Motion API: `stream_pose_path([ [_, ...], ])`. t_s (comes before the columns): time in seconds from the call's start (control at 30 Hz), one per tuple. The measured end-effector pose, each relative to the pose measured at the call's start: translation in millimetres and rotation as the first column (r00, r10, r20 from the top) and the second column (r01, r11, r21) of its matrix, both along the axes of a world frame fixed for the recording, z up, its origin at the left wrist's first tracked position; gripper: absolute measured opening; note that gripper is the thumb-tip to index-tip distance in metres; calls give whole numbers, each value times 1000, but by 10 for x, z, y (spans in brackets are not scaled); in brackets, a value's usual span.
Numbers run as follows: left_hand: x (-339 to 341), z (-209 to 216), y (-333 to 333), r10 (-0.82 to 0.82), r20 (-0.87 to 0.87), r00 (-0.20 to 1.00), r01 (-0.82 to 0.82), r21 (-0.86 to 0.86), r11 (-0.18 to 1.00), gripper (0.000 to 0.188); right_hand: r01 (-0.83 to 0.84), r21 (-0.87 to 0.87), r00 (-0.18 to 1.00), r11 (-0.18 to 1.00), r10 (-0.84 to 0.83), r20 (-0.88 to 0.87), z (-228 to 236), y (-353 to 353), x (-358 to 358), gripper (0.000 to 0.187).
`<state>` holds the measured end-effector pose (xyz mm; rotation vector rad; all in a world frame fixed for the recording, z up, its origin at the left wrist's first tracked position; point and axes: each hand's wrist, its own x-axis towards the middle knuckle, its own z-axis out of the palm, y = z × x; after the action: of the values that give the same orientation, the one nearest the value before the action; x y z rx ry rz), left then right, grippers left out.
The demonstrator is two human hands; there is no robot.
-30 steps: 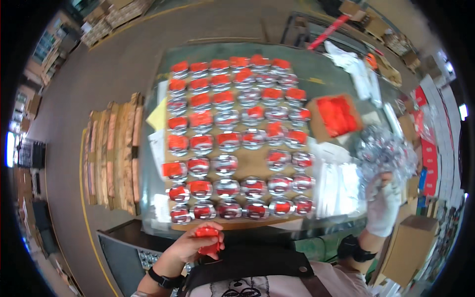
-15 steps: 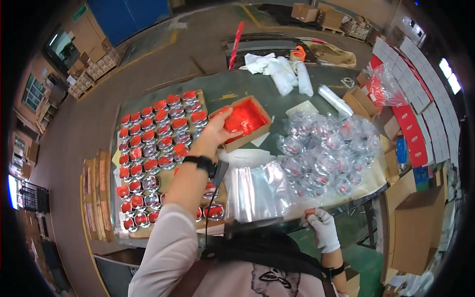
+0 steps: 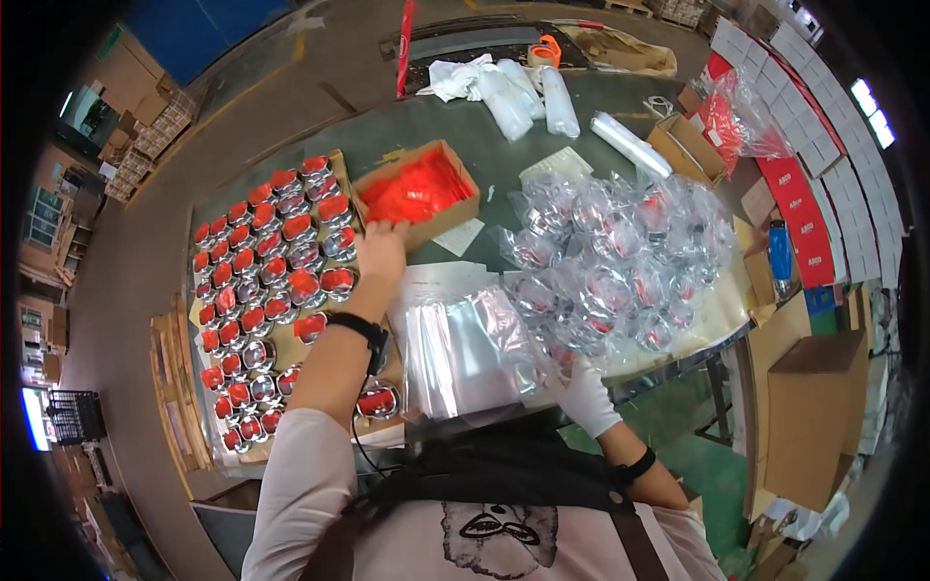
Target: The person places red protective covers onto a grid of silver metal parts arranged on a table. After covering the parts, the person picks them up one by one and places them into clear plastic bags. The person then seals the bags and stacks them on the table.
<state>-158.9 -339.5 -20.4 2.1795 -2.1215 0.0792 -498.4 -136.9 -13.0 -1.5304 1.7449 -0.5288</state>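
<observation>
My bare left hand (image 3: 382, 252) has its fingers curled at the near left corner of a small cardboard box (image 3: 448, 225), beside the chrome parts. Loose red film pieces (image 3: 417, 192) fill the box. What those fingertips hold, if anything, is hidden. My right hand (image 3: 581, 395), in a white glove with bare fingertips, is closed at the table's front edge. It sits between a stack of clear plastic bags (image 3: 460, 358) and a heap of bagged chrome parts (image 3: 610, 271); its grip is unclear. Rows of round chrome parts with red tops (image 3: 254, 320) stand on cardboard at the left.
White plastic rolls (image 3: 560, 102) and an orange tape dispenser (image 3: 544, 51) lie at the table's back. White and red cartons (image 3: 794, 208) are stacked to the right, above a large open carton (image 3: 814, 416). Wooden boards (image 3: 176, 387) lean at the left edge.
My left hand has come out of the red pieces to the box's near left corner. My right hand has risen from below the table edge to the bags. The view has shifted.
</observation>
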Motion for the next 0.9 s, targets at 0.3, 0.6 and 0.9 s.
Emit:
stream_pose_path([
  [0.3, -1005, -21, 889, -160, -551, 819, 494, 535, 685, 43, -136, 6, 985, 991, 135, 103, -436, 50, 152, 43],
  [0.6, -847, -257, 1775, 230, -788, 571, 215, 414, 884, 22, -243, 87, 969, 966, 239, 56, 621, -264, 239, 38],
  [0.9, -722, 413, 2210, 486, -818, -307, -50, 524, 850, 14, -246, 61, 892, 967, 201, 405, 467, -341, 769, 16],
])
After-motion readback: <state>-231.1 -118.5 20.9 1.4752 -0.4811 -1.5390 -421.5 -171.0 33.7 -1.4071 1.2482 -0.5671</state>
